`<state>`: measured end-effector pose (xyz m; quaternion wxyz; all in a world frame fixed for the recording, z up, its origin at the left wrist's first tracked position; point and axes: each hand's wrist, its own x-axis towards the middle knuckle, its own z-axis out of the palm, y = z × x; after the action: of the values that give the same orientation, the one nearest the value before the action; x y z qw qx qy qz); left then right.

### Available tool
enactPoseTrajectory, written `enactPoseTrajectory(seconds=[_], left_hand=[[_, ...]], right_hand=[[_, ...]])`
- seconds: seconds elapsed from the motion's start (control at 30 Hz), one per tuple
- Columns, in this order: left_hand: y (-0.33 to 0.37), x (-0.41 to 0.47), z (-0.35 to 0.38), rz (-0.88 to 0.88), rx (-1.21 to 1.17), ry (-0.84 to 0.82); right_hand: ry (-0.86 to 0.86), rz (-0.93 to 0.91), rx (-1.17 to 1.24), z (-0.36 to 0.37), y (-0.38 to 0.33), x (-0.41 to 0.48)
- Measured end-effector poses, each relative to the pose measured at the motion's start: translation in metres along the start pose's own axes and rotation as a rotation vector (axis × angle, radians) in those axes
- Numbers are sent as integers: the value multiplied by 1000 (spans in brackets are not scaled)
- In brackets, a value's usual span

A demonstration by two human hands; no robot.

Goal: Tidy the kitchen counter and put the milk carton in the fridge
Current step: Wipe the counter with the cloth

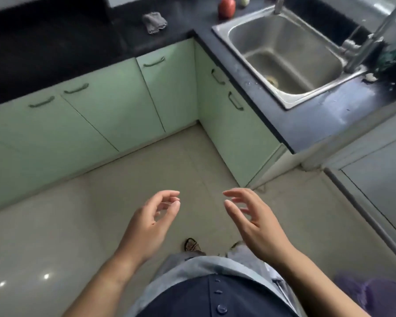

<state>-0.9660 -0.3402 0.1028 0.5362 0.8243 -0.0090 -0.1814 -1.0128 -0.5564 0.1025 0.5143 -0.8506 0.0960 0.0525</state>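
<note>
My left hand (150,221) and my right hand (253,219) hang over the floor in front of my body, fingers loosely curled and apart, holding nothing. The black L-shaped kitchen counter (55,49) runs along the top and right. On it lie a crumpled grey cloth (154,22), a red apple (226,6) and a small pale green item (244,0) at the top edge. No milk carton or fridge shows in this view.
A steel sink (288,53) with a tap (364,49) is set in the right counter; a dark green scrubber (391,56) sits beside it. Pale green cabinet doors (105,115) stand below. Beige tiled floor (55,225) lies ahead. A purple object (375,294) sits bottom right.
</note>
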Motion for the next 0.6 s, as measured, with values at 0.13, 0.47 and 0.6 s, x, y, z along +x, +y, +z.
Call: enactPoseTrajectory(seconds=[0.13,0.47,0.6], left_hand=[[-10,34,-42,-48,-55,90],[-5,202,-110,-106,-88,190],[26,292,-145,-93,-80,248]], right_hand=[[-101,-21,-47,22,-24,57],[-248,-72,-125,48,-67,270],[-286,-106,-117,41,-109,375]])
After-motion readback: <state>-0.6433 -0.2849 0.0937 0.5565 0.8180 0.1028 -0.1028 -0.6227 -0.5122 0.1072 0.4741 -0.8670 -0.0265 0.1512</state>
